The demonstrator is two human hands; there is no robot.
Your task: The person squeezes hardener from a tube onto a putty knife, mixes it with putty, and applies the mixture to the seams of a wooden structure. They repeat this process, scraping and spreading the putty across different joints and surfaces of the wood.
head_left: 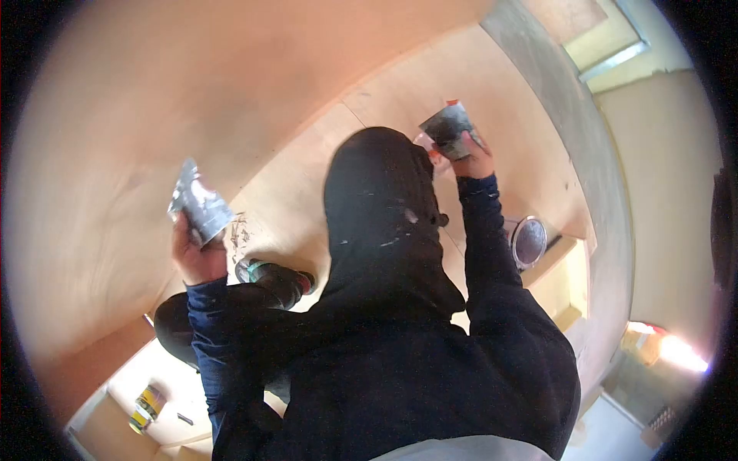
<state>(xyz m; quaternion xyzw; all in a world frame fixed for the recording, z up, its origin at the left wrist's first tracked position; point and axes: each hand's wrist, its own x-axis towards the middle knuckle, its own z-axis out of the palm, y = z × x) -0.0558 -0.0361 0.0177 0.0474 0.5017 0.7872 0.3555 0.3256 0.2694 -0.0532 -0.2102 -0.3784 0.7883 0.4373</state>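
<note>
My left hand (198,250) is raised at the left, its fingers wrapped round a flat metal scraper blade (204,207) with whitish smears, beside the large wooden panel (154,100). At the upper right, my right hand (475,157) grips a second scraper (450,127), a dark, wide blade with an orange bit at its edge. Something pinkish lies just behind that hand, too hidden to name. Between the two hands, my dark-clad knee (380,184) shows pale smudges. The tools are well apart.
A round metal container (529,241) stands right of my right forearm, by a wooden box edge (573,284). My shoe (304,283) rests on the pale wooden surface. At the lower left are a yellow and black container (147,407) and a small dark object (185,419).
</note>
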